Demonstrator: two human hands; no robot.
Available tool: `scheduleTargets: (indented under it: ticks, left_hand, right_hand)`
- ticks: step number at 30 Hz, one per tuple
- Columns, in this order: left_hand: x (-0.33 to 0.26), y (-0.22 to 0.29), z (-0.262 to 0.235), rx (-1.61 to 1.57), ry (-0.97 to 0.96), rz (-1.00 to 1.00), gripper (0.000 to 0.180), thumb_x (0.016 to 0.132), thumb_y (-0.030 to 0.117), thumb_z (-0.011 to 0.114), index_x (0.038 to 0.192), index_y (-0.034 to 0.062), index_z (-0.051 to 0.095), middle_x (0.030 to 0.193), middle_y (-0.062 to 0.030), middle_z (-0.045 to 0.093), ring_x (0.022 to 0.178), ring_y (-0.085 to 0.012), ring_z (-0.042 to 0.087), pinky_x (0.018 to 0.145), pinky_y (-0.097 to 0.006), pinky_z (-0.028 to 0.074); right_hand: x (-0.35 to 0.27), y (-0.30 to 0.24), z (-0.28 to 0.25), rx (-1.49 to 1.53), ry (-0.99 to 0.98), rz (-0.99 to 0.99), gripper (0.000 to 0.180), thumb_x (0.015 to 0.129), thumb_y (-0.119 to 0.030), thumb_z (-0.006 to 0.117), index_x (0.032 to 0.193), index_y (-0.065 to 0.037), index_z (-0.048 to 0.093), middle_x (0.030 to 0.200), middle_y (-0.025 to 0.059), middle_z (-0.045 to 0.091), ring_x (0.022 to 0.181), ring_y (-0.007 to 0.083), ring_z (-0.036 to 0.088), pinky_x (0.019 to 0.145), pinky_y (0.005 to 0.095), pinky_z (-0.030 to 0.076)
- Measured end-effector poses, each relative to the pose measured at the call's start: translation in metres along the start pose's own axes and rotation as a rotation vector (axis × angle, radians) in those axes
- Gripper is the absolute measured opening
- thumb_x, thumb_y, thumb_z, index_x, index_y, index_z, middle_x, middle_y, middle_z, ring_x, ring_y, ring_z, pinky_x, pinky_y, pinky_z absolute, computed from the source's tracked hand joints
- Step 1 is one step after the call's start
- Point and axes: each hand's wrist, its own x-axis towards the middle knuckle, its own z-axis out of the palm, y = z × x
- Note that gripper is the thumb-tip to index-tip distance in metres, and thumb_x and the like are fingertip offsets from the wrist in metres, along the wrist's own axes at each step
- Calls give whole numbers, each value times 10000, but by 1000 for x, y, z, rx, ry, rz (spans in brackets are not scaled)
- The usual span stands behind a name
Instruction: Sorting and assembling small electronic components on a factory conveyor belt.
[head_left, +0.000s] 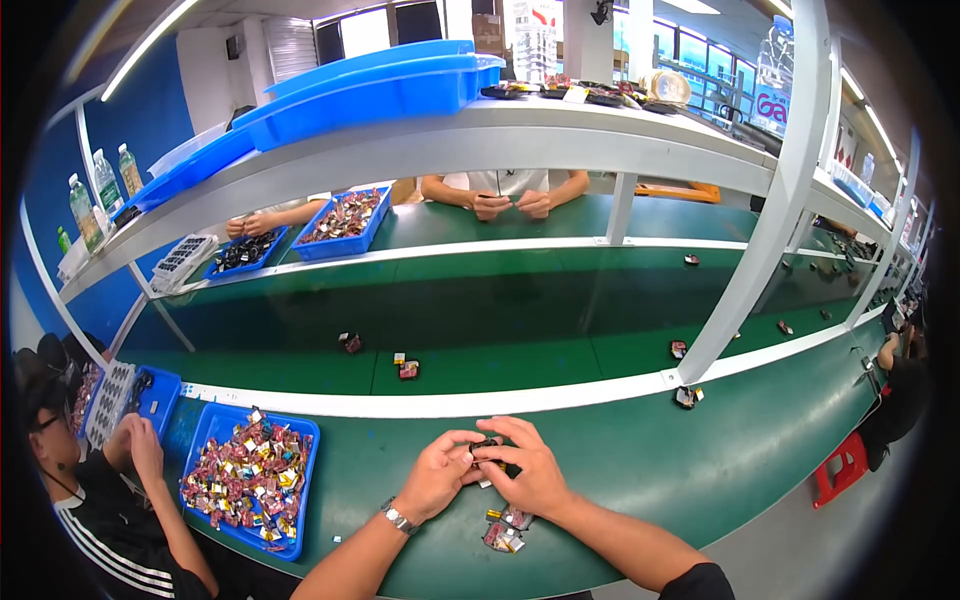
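Note:
My left hand, with a metal watch on its wrist, has its fingers closed on a small black part above the green worktop. From the other side my right hand pinches the same part, its index finger arched over the top. Fingers hide most of the part, so its exact kind cannot be made out. Just below my hands lies a little heap of small reddish circuit boards with silver and yellow pieces on them. One black piece with a board rests farther right, beside the white rail post.
A blue tray heaped with similar boards stands left of my arms. Beside it sits a co-worker. A white rail separates my worktop from the green belt, where a few pieces lie. Overhead runs a shelf holding blue trays.

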Motion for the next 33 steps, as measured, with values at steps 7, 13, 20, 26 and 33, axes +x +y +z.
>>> scheduleTargets:
  ticks: [7,13,20,26,33]
  left_hand:
    - [0,3,4,25,78,15,284,1012,82,499,1284,17,453,1297,-186,578,1170,-246,599,1005,-405,512]
    - [0,5,7,41,92,-12,309,1019,22,418,1327,2,439,1253,-145,599,1163,-213,600,995,-380,526]
    - [1,4,10,48,118,-64,309,1020,24,426,1327,8,445,1242,-133,602,1143,-199,606,986,-365,531]
    - [0,5,8,56,127,-48,306,1019,17,424,1325,9,449,1230,-121,607,1137,-195,608,975,-356,539]
    - [2,3,10,46,128,-50,293,1021,17,422,1311,6,461,1215,-117,617,1132,-188,610,972,-350,541]
  right_hand:
    - [-2,-2,0,-30,-38,-5,252,800,-34,701,1047,-85,715,1324,133,570,1266,345,493,1045,432,430]
    - [10,-2,0,-183,163,-210,237,692,27,743,905,-71,706,1006,76,629,908,246,617,696,326,549]
    - [8,-4,-4,-274,101,-204,227,701,10,745,908,-76,708,905,39,633,771,209,601,632,309,521]
    - [6,-4,-2,-339,50,-211,241,703,-4,751,932,-65,708,926,49,629,791,218,613,656,317,536]
    - [2,-3,3,-390,71,-197,228,713,-16,725,932,-55,677,948,58,610,859,231,615,684,322,547]
